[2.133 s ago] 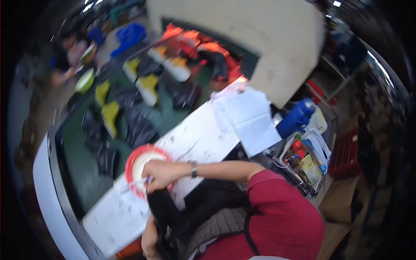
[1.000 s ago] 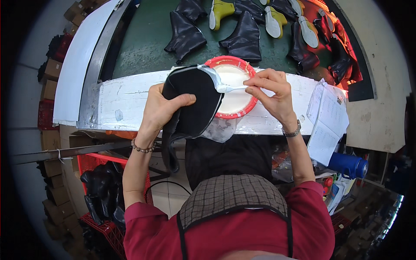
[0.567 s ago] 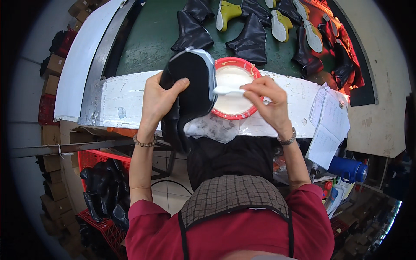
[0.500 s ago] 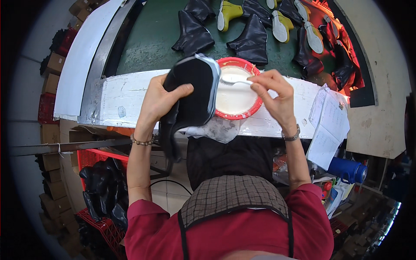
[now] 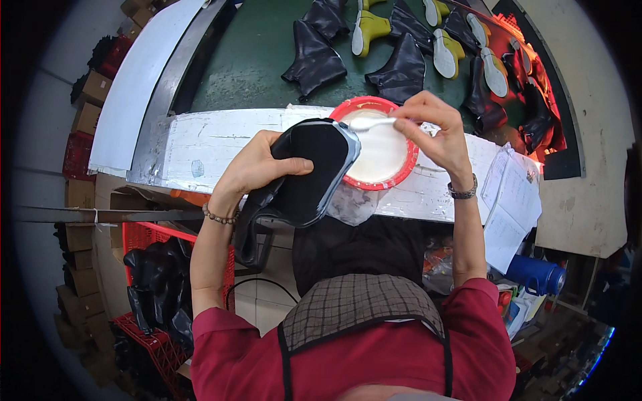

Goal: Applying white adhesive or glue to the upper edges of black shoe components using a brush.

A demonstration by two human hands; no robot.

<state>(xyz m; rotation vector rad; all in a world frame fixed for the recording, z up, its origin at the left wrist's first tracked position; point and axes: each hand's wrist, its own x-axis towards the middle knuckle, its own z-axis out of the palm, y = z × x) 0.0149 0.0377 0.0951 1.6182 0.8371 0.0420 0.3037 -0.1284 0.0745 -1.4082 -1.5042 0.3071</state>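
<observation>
My left hand point(image 5: 257, 167) grips a black boot upper point(image 5: 311, 184), its flat black underside turned up and the thumb pressed on it. A whitish wet-looking band runs along the upper's edge. Between the fingertips of my right hand point(image 5: 438, 134) is a slim white brush point(image 5: 371, 123), much like a toothbrush. Its head meets the edge of the upper near the toe. Just beneath, a red bowl point(image 5: 412, 159) holds creamy white liquid point(image 5: 382, 155). The upper partly covers the bowl's left rim.
A white scuffed ledge point(image 5: 207, 144) crosses before me. Beyond it, black boot uppers point(image 5: 401, 70) and yellow shoe forms point(image 5: 370, 30) lie on a green surface point(image 5: 231, 77). Papers point(image 5: 511, 207) hang at right, above a blue flask point(image 5: 535, 274). Lower left stands a red crate point(image 5: 144, 234) of black pieces.
The boot upper has tilted and moved slightly down and right. The brush has come from over the bowl to the upper's edge. The whole view has shifted a little.
</observation>
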